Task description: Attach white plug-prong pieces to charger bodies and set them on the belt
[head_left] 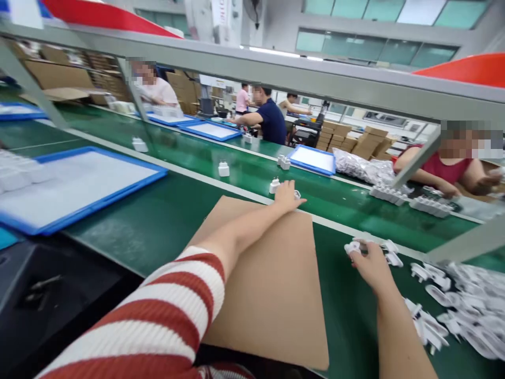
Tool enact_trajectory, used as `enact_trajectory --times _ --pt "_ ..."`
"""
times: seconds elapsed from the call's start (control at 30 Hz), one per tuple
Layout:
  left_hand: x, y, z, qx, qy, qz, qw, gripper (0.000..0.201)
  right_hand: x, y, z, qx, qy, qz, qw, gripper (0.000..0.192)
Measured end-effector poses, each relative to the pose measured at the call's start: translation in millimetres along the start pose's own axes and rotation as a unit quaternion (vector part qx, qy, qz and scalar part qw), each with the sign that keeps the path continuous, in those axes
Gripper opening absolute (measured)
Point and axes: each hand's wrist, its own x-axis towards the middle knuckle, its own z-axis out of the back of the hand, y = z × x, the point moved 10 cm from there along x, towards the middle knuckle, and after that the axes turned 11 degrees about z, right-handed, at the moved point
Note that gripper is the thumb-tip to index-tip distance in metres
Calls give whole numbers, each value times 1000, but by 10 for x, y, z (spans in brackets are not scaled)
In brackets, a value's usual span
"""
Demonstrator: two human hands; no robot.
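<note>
Cardboard sheet [272, 284] lies flat on the green bench [158, 221], its far edge just short of the pale strip that borders the conveyor belt [236, 152], its near edge at the bottom of the view. Bare green surface stays open to its left, up to the blue-framed tray [79, 184]; to its right a narrower strip of green runs to the heap of white bagged pieces [465, 300].

Across the sheet stretches the striped sleeve [165, 321] and forearm, ending at the left hand [288, 196] over the far edge. That hand's fingers lie together, reaching onto the belt beside a white plug adapter [274, 185]; whether they touch it I cannot tell. Another adapter [223, 169] sits well apart, further left on the belt.

The right hand [369, 263] rests right of the sheet, at the heap's edge, fingers curled around a small white piece [352, 246].
</note>
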Motion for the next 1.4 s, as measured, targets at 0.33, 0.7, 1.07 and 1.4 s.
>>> enact_trajectory --times 0.33,0.7,1.07,1.4 --pt "-319 -230 -159 -38 142 -72 987 52 -186 272 -527 273 105 -52 955 50" --pt "-2059 -182 -66 -201 266 -233 914 56 -278 618 -514 432 63 -39 899 42" --pt "-1980 -55 -180 -335 303 -126 883 41 -379 984 -486 363 47 62 929 44" --pt "-1958 -69 -123 -319 289 -127 894 34 -448 1266 -477 237 84 192 948 8"
